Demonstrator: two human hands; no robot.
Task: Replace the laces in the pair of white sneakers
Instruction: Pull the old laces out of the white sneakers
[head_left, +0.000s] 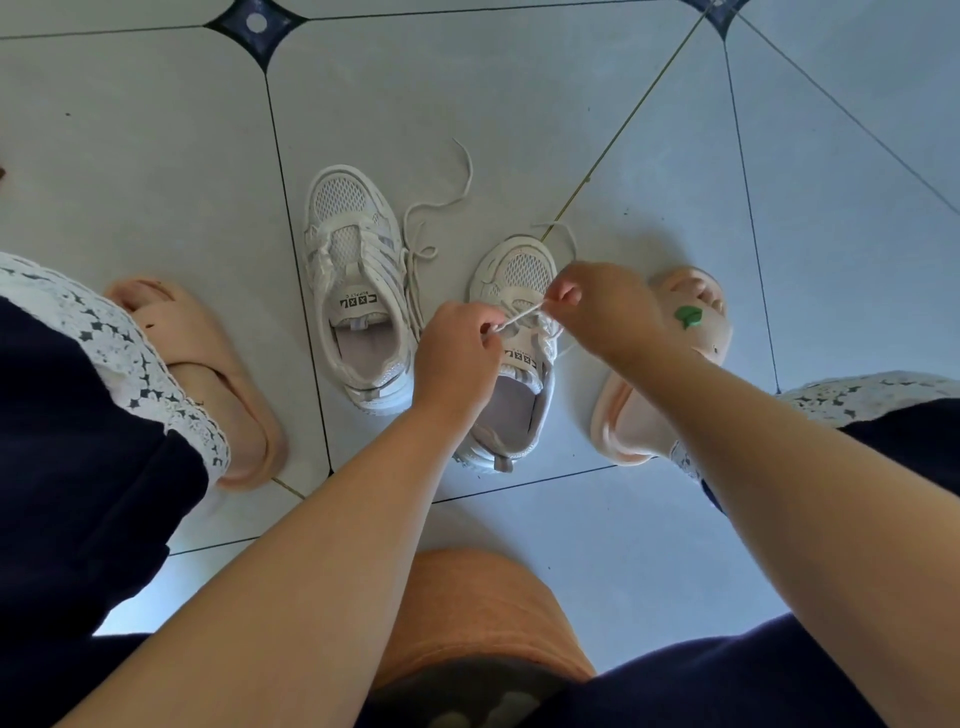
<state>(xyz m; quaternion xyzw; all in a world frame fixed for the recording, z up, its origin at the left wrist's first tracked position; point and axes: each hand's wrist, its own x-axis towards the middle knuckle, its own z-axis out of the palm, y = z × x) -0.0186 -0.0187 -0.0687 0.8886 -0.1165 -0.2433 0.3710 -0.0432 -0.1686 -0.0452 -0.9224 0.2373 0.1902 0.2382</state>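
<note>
Lace (519, 316) of the nearer white sneaker (511, 405) is stretched taut between the left grip (457, 353) and right grip (597, 306), each pinching it.

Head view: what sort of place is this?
Probably indoors at home: pale tiled floor with dark diamond insets, pink slippers on the person's feet, white sneakers on the floor, left hand and right hand pinching a lace.
</note>
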